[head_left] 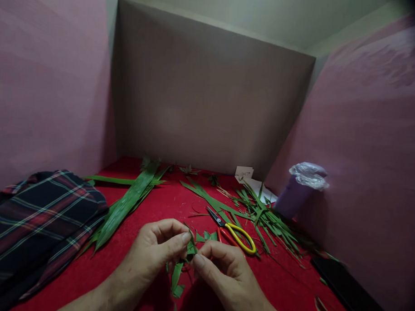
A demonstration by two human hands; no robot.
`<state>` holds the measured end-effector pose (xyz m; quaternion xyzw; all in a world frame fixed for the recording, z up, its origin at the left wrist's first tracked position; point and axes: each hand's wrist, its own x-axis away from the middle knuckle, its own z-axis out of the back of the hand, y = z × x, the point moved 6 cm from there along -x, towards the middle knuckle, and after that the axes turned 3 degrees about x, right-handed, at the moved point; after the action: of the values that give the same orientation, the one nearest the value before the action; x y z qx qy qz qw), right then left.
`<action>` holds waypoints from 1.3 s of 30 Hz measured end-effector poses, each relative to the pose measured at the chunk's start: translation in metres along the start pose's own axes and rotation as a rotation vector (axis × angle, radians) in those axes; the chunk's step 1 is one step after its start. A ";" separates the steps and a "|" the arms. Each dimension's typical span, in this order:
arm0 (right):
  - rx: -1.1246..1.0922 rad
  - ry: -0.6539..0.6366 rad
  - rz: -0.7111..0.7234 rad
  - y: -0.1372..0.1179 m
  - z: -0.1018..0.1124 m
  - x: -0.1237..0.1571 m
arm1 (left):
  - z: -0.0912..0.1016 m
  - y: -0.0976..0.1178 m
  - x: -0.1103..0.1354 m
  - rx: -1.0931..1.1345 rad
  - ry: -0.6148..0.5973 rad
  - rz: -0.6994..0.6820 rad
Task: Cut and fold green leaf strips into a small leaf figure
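Both of my hands meet low in the middle of the head view, over a red cloth (151, 217). My left hand (156, 244) pinches a small folded piece of green leaf (191, 246) between thumb and forefinger. From the other side, the thumb and forefinger of my right hand (224, 269) close on the lower part of the same leaf piece. Fingers hide much of it. Cut leaf scraps (178, 277) lie below and behind the hands. Just beyond my right hand rest scissors (237, 233) with black blades and one yellow and one red handle.
Long green leaves (131, 202) lie at the left beside a plaid cloth (48, 227). A pile of narrow leaf strips (270, 216) spreads at the right, near white paper (261, 189). A purple roll topped with clear plastic (296, 190) stands by the right wall; a dark flat object (349, 287) lies nearer.
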<state>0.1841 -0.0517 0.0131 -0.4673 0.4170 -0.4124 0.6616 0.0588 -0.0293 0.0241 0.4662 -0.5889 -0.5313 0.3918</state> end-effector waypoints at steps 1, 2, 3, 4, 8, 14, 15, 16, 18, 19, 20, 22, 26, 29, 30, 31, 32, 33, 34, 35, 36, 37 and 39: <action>0.013 0.001 0.002 0.000 0.000 0.000 | 0.000 -0.001 0.000 -0.001 -0.002 0.002; 0.023 0.002 0.001 0.001 0.000 0.001 | 0.000 -0.002 0.000 0.000 -0.005 0.004; 0.030 0.002 0.000 0.001 0.000 0.002 | 0.000 -0.002 0.000 0.002 -0.008 0.008; 0.031 0.002 -0.003 0.001 0.000 0.002 | 0.001 -0.003 0.000 0.007 -0.004 0.012; -0.008 0.003 -0.018 0.002 0.000 0.003 | 0.002 -0.006 -0.001 0.027 0.002 0.028; -0.010 0.002 -0.013 0.002 0.001 0.001 | -0.001 -0.006 -0.001 0.073 -0.015 0.045; -0.003 0.004 -0.014 0.003 0.002 0.001 | -0.001 -0.006 -0.001 0.070 -0.012 0.046; 0.004 0.006 -0.013 0.003 0.002 0.000 | 0.000 -0.006 0.000 0.064 -0.007 0.044; 0.025 0.008 -0.006 0.003 0.002 0.001 | 0.000 -0.006 0.000 0.047 -0.004 0.038; 0.034 0.012 -0.003 0.003 0.001 0.002 | 0.000 -0.006 0.000 0.040 -0.004 0.036; 0.042 0.010 0.000 0.002 0.000 0.002 | -0.001 -0.006 0.000 0.034 -0.007 0.037; 0.071 -0.001 0.012 0.001 -0.001 0.003 | -0.001 -0.005 0.000 0.028 -0.008 0.043; 0.314 0.074 0.057 -0.008 0.014 -0.002 | 0.001 -0.003 0.000 0.022 0.027 0.037; 0.793 0.318 0.107 -0.017 0.048 -0.008 | 0.003 -0.002 -0.001 0.033 0.054 0.043; 0.963 0.341 0.100 -0.016 0.056 -0.010 | 0.003 -0.003 -0.001 0.043 0.056 0.050; 1.110 0.325 0.064 -0.012 0.063 -0.012 | 0.003 -0.003 -0.002 0.055 0.053 0.058; 1.225 0.304 0.012 -0.006 0.069 -0.014 | 0.003 -0.005 -0.002 0.065 0.046 0.067; 1.294 0.263 -0.034 0.001 0.073 -0.016 | 0.003 -0.006 -0.002 0.074 0.036 0.076; 1.314 0.225 -0.066 0.007 0.075 -0.018 | 0.003 -0.007 -0.003 0.083 0.026 0.084; 1.305 0.196 -0.092 0.013 0.077 -0.019 | 0.004 -0.009 -0.003 0.090 0.020 0.089; 1.281 0.181 -0.108 0.017 0.077 -0.019 | 0.004 -0.010 -0.002 0.096 0.014 0.093; 1.255 0.174 -0.120 0.020 0.078 -0.019 | 0.004 -0.011 -0.002 0.102 0.011 0.094; 1.225 0.178 -0.138 0.022 0.078 -0.019 | 0.004 -0.011 -0.002 0.114 0.004 0.095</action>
<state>0.2546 -0.0071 0.0115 0.0076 0.1270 -0.6561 0.7439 0.0565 -0.0264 0.0124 0.4605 -0.6388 -0.4769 0.3905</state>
